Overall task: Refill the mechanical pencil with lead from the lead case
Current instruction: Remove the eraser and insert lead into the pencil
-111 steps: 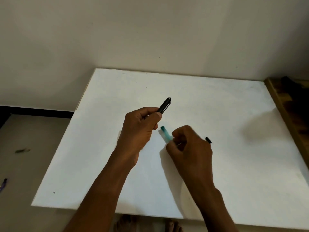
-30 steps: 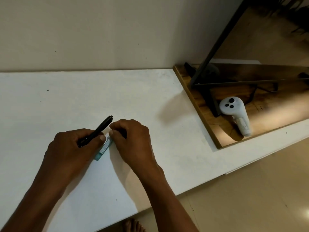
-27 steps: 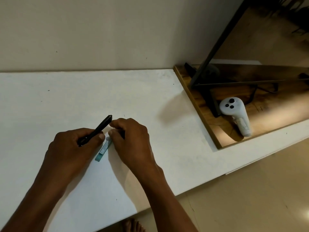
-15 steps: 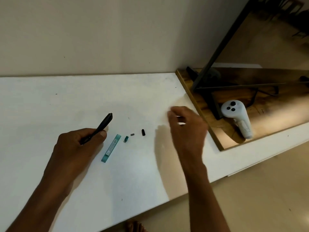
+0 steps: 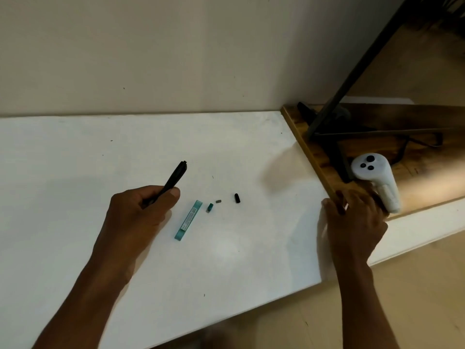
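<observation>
Gripping the pencil (image 5: 176, 176), the left hand (image 5: 141, 212) is beside the lead case (image 5: 188, 220).

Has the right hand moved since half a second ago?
Yes. The right hand went rightward, away from the lead case, to the wooden board by the white controller.

The lower half of the pencil (image 5: 176, 176) is hidden in the grip of the left hand (image 5: 141, 212). The right hand (image 5: 354, 222) is blurred beside the controller (image 5: 375, 172); whether they touch cannot be told. The print on the case (image 5: 189, 220) is too small to be read, and the grey bit (image 5: 218, 201) too small to be named.
</observation>
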